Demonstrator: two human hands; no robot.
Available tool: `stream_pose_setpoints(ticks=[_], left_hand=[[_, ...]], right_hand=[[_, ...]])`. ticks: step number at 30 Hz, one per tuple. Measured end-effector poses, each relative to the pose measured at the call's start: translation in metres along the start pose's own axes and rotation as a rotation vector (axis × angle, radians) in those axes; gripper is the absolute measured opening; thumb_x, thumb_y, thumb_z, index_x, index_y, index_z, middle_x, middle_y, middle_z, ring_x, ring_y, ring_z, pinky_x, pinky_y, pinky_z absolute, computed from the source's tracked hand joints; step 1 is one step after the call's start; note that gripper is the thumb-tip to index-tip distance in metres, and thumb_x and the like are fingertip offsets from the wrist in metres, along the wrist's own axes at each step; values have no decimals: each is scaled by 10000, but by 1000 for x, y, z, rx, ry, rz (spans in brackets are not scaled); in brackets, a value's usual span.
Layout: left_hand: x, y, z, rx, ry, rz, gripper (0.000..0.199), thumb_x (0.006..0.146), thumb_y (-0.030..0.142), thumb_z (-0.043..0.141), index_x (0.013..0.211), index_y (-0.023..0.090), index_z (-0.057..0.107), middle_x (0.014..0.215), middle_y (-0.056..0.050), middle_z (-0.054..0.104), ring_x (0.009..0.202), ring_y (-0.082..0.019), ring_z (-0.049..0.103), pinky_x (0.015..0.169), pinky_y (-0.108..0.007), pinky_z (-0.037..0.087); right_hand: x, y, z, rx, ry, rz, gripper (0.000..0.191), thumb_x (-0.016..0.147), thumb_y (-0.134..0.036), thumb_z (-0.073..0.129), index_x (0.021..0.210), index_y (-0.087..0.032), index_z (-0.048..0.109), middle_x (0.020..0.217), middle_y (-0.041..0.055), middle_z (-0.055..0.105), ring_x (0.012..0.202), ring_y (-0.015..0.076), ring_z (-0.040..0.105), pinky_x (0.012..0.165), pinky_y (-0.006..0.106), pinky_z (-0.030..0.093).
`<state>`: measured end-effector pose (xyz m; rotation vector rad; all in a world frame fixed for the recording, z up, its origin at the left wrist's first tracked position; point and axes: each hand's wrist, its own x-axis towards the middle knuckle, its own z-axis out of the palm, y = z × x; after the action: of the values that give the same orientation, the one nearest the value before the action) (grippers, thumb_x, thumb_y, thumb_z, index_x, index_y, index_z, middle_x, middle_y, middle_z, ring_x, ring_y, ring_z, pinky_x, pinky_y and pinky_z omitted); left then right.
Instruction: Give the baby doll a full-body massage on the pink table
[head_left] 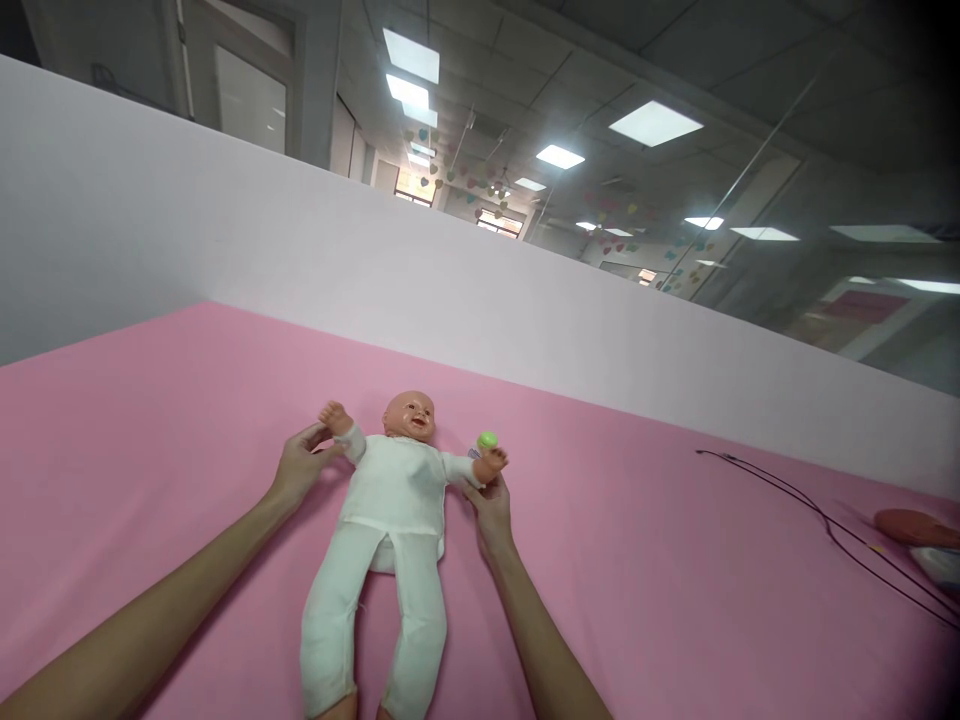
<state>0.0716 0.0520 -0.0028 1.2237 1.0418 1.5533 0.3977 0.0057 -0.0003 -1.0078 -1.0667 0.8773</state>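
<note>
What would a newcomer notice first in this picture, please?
Probably the white-clothed doll, lying face up on the pink surface, low and slightly left in the picture. The left hand and the right hand each touch one of its spread arms. A small bright green object also stands out, just beyond the arm at the right hand.

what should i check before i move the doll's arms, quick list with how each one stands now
1. Doll on its back, face up: ok.
2. Left hand holding one forearm near the wrist: ok.
3. Right hand touching the other forearm: ok.
4. Right hand's grip closed: cannot tell, fingers partly hidden.
5. Space beside the doll's arms free: not ok, a green round item lies right by the arm at the right hand.
6. Black cord away from the doll: ok, off to the right on the pink surface.
</note>
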Motion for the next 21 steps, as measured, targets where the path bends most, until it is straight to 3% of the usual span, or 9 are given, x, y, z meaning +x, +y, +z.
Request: stream_pose_setpoints(ticks=[3, 6, 9, 11, 16, 18, 21], left_hand=[[-7, 0, 7, 173, -310, 128, 315, 764, 326, 802, 1067, 244, 824, 1214, -109, 743, 1148, -320, 657, 921, -406, 555], [-12, -1, 12, 255, -426, 190, 277, 779, 318, 775, 1046, 287, 844, 1238, -103, 736, 1214, -323, 625, 976, -425, 538], [-10, 1, 11, 206, -325, 105, 337, 740, 372, 831, 1057, 259, 829, 1208, -109, 752, 1129, -324, 665, 925, -416, 550], [-6, 1, 9, 104, -174, 34, 409, 716, 419, 860, 1070, 224, 799, 1173, -110, 760, 1059, -310, 686, 889, -397, 554], [4, -5, -5, -117, 259, -148, 464, 653, 531, 884, 867, 168, 689, 861, -50, 702, 796, -212, 660, 731, -327, 547], [6, -4, -7, -139, 281, -190, 473, 628, 509, 903, 867, 168, 677, 850, -36, 684, 779, -197, 649, 726, -321, 542], [3, 5, -3, -98, 144, -79, 462, 641, 429, 905, 983, 187, 712, 992, -65, 721, 882, -224, 669, 781, -333, 539]], right_hand=[[-7, 0, 7, -124, -291, -78, 281, 676, -240, 867, 934, -245, 756, 1187, 79, 716, 1125, 259, 667, 938, 365, 550], [-12, 0, 11, -187, -438, -90, 180, 741, -203, 791, 915, -250, 779, 1212, 78, 694, 1156, 243, 650, 924, 335, 540], [-10, -1, 12, -101, -315, -32, 250, 665, -219, 865, 893, -236, 763, 1151, 69, 716, 1111, 243, 666, 920, 335, 546], [-6, -2, 11, -13, -153, 28, 368, 617, -255, 917, 939, -231, 741, 1094, 52, 735, 1022, 226, 687, 888, 329, 559], [2, -2, -1, 124, 166, 120, 421, 728, -487, 876, 995, -242, 663, 796, -14, 691, 584, 131, 581, 536, 259, 485], [3, -3, -4, 123, 189, 136, 411, 754, -525, 849, 985, -250, 647, 759, -15, 676, 551, 137, 563, 503, 267, 467], [2, -5, -2, 73, 141, 95, 441, 748, -461, 860, 1085, -256, 661, 894, 18, 717, 631, 158, 617, 565, 282, 514]])
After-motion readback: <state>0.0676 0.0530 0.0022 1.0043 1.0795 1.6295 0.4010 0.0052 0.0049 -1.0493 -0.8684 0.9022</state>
